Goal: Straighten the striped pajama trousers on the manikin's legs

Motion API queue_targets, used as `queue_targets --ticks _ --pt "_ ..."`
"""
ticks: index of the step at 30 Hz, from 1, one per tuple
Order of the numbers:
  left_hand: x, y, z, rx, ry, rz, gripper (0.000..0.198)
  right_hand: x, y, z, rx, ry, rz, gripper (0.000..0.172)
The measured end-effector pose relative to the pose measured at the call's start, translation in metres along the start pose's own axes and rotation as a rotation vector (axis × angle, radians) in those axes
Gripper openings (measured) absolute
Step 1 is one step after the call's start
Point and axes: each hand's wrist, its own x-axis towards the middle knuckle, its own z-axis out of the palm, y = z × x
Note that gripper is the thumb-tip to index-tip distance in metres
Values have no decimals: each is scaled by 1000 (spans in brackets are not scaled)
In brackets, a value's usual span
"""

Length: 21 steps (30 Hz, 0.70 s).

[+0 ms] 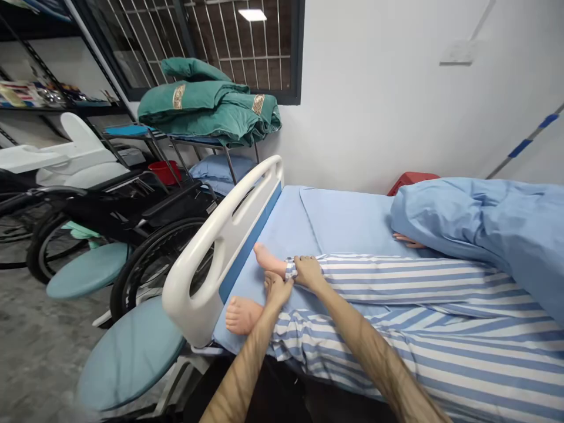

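Left hand (277,291) and right hand (308,273) are found clamped close together on a striped trouser cuff (291,269) of a training manikin (396,299). Bare feet (240,314) are placed just beside them on a blue bed sheet (343,217). Past a white bed rail (222,247), a red basin (164,172) is stored beneath folded green quilts (207,111); a red crate (412,182) is set behind the bed.

A white wall (374,88) is rising at one o'clock, a barred window (194,41) sitting at eleven — a wheelchair (127,217) standing at nine on grey concrete (39,352).
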Motion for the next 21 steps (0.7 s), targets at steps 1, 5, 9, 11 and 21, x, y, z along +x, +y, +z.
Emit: queue_targets --ticks 1,5,9,11,21 --pt "-1 0 3 39 -23 -13 68 1 1 4 -2 3 -2 50" --pt "-17 4 2 53 -37 -7 78 5 3 8 -29 20 -20 47" --pt "-59 3 -12 -12 54 175 67 2 -1 0 -45 -10 -5 48" --pt "-87 -4 -19 -68 106 242 55 -8 -6 -8 -33 3 -7 52" --pt "-146 -67 -25 -593 190 -279 35 -108 -68 3 266 -197 -193 56"
